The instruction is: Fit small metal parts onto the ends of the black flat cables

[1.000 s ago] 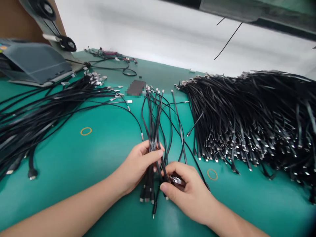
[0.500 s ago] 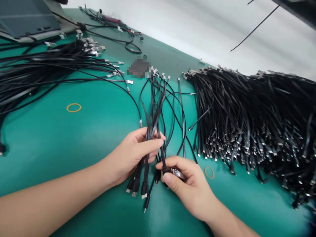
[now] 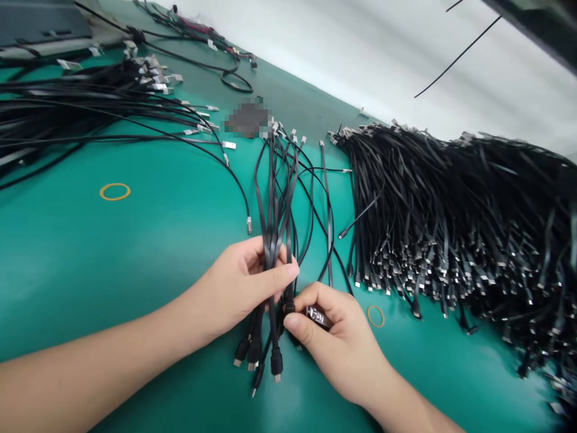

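Observation:
Several flat black cables run down the middle, and my left hand is closed round them near their lower ends. Their small plugs hang below that hand. My right hand pinches the black connector of one cable between thumb and forefinger, close beside my left fingers. A small shiny metal object sits in the curl of the right fingers; what it is I cannot tell.
A large heap of black cables covers the right side. Another pile lies at the left. Rubber bands rest on the green table. A loose wire coil lies at the back.
The right hand has brought its connector leftward, nearer the held cables. The plugs under my left hand have shifted a little. The whole view has moved slightly.

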### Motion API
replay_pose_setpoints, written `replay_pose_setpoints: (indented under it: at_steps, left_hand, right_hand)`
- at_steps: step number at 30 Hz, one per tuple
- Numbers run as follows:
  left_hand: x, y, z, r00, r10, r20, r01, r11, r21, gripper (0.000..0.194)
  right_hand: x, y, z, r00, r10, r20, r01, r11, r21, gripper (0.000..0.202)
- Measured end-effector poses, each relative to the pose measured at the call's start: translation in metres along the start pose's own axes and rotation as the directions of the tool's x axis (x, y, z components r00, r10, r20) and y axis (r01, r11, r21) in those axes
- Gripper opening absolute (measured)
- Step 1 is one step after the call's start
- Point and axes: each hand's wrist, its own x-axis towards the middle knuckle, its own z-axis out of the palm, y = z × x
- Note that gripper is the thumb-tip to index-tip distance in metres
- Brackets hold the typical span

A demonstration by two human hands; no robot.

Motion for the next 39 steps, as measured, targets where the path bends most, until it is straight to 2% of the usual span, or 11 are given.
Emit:
replay_pose_setpoints:
  at_steps: [5, 9, 14, 16, 21, 27, 29, 34, 36, 39]
  left_hand:
    - [-0.002, 0.001, 0.004, 1.000, -0.029, 0.000, 0.029, 0.999, -0.012, 0.015]
    - [-0.002, 0.000, 0.003, 0.993, -0.088, 0.078, 0.087, 0.996, 0.010, 0.013]
    - [-0.002, -0.002, -0.001, 0.979, -0.153, 0.131, 0.147, 0.988, 0.057, 0.019]
    - [-0.004, -0.002, -0.002, 0.982, -0.142, 0.129, 0.129, 0.987, 0.100, 0.020]
    - [-0.010, 0.000, 0.002, 0.988, -0.122, 0.095, 0.100, 0.973, 0.209, 0.017]
    - [-0.009, 0.000, 0.007, 0.981, -0.171, 0.088, 0.150, 0.967, 0.208, 0.014]
    - [-0.008, 0.000, 0.007, 0.981, -0.183, 0.066, 0.169, 0.969, 0.178, 0.015]
    - [-0.007, -0.001, 0.007, 0.978, -0.210, -0.003, 0.207, 0.961, 0.180, 0.015]
    - [-0.008, -0.002, 0.007, 0.978, -0.208, -0.027, 0.209, 0.952, 0.223, 0.014]
    - [-0.007, -0.003, 0.007, 0.978, -0.204, -0.037, 0.206, 0.944, 0.258, 0.014]
  right_hand:
    - [-0.001, -0.002, -0.002, 1.000, 0.005, -0.012, -0.004, 0.997, 0.079, 0.025]
    - [0.000, 0.001, -0.002, 0.995, 0.000, -0.098, 0.010, 0.994, 0.108, 0.031]
    - [0.005, 0.006, -0.001, 0.996, -0.025, -0.088, 0.035, 0.992, 0.123, 0.030]
    - [0.005, 0.006, 0.001, 0.995, -0.033, -0.095, 0.044, 0.992, 0.115, 0.027]
    - [-0.003, 0.004, 0.004, 0.973, -0.077, -0.218, 0.109, 0.984, 0.139, 0.009]
    - [-0.004, 0.006, 0.001, 0.939, -0.195, -0.284, 0.186, 0.981, -0.059, 0.021]
    - [-0.001, 0.007, 0.001, 0.937, -0.198, -0.287, 0.186, 0.980, -0.066, 0.022]
    - [0.004, 0.008, 0.004, 0.943, -0.104, -0.316, 0.156, 0.977, 0.143, 0.016]
    - [0.005, 0.006, 0.004, 0.937, -0.080, -0.340, 0.167, 0.958, 0.235, 0.013]
    - [0.005, 0.003, 0.004, 0.947, -0.051, -0.316, 0.170, 0.918, 0.359, 0.013]
